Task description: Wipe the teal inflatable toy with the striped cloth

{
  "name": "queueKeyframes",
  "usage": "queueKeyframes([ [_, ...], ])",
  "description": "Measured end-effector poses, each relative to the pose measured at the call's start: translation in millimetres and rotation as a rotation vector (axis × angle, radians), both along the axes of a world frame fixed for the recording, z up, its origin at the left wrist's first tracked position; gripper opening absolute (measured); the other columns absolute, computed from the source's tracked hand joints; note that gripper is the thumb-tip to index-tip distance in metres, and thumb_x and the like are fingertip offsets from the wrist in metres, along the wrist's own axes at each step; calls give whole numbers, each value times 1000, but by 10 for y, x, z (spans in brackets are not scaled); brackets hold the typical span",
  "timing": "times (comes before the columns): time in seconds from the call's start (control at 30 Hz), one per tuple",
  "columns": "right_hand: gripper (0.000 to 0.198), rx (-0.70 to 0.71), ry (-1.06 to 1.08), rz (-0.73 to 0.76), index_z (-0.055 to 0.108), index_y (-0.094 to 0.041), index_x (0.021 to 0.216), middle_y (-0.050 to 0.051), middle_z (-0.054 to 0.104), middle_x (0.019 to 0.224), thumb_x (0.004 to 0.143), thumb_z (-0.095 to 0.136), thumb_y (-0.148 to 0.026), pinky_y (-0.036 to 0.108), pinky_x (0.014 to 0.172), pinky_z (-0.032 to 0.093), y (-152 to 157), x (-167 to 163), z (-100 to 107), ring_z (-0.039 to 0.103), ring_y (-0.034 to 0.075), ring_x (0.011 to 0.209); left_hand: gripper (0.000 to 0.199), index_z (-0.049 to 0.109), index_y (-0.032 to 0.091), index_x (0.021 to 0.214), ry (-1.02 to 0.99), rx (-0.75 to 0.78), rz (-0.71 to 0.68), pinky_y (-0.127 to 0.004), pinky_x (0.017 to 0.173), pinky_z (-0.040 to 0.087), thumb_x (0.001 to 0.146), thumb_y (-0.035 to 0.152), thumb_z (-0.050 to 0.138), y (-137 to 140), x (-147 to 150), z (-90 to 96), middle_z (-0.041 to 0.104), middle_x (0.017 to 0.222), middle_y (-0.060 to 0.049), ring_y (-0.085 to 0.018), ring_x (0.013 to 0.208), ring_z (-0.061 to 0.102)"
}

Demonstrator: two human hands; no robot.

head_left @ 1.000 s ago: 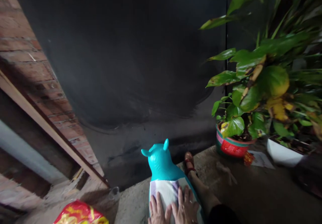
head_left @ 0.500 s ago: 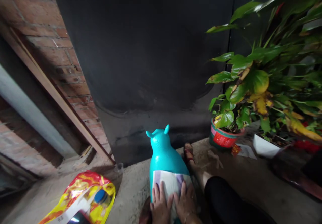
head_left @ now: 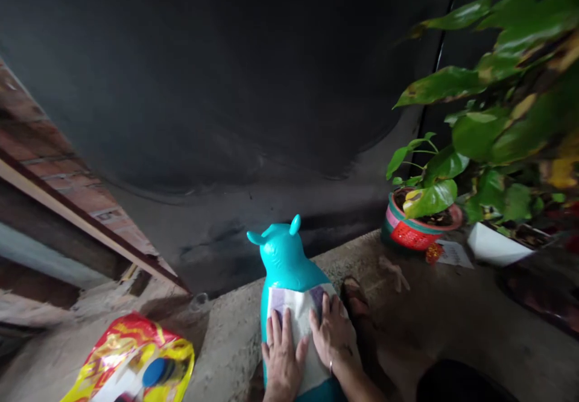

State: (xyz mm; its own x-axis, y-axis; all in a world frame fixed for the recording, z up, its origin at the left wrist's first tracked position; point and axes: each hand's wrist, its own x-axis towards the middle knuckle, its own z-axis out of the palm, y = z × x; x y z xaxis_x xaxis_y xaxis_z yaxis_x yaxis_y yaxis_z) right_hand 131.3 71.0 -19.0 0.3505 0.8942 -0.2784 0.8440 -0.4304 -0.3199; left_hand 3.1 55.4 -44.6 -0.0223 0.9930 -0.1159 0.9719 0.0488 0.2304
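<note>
A turquoise inflatable animal toy (head_left: 289,266) with two small ears stands in front of me, its head toward the dark panel. Across its back lies a white and purple cloth (head_left: 301,314). My left hand (head_left: 283,354) rests flat on the cloth's left side, fingers spread. On the right side of the same cloth, my right hand (head_left: 332,336) lies flat too, fingers apart and a bracelet at the wrist. The toy's lower body is mostly hidden by my hands and arms.
Left on the concrete floor lies a red and yellow bag (head_left: 131,336) with a blue-capped bottle (head_left: 156,372) on it. A dark panel (head_left: 226,88) rises ahead. Right stand a leafy plant in a red and green pot (head_left: 414,233) and a white planter (head_left: 495,246). A sandaled foot (head_left: 355,293) is beside the toy.
The view has tilted down and come closer to the floor things. Both hands stay flat on the cloth, now more fully in sight. The dark-clothed leg at right has shifted lower right.
</note>
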Motion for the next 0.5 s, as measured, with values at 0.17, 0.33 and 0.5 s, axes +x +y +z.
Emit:
queueKeyframes([
  [0.17, 62, 30, 94, 111, 22, -16, 152, 16, 24, 157, 99, 30, -47, 51, 111, 36, 695, 203, -38, 24, 32, 145, 62, 26, 15, 148, 45, 189, 0, -63, 110, 33, 95, 45, 36, 467, 113, -99, 15, 160, -19, -36, 148, 11],
  [0.33, 57, 91, 147, 165, 24, -22, 151, 11, 30, 155, 100, 28, -47, 46, 108, 41, 995, 300, -84, 33, 27, 141, 68, 22, 8, 149, 47, 370, -26, -68, 107, 34, 95, 48, 33, 616, 161, -224, 15, 158, -25, -40, 147, 9],
  [0.5, 62, 74, 128, 50, 29, -17, 150, 19, 35, 151, 98, 29, -52, 59, 102, 43, 789, 141, 44, 33, 37, 139, 64, 26, 12, 148, -98, 338, 50, -67, 108, 35, 96, 50, 28, 610, 61, -223, 20, 158, -22, -38, 146, 18],
])
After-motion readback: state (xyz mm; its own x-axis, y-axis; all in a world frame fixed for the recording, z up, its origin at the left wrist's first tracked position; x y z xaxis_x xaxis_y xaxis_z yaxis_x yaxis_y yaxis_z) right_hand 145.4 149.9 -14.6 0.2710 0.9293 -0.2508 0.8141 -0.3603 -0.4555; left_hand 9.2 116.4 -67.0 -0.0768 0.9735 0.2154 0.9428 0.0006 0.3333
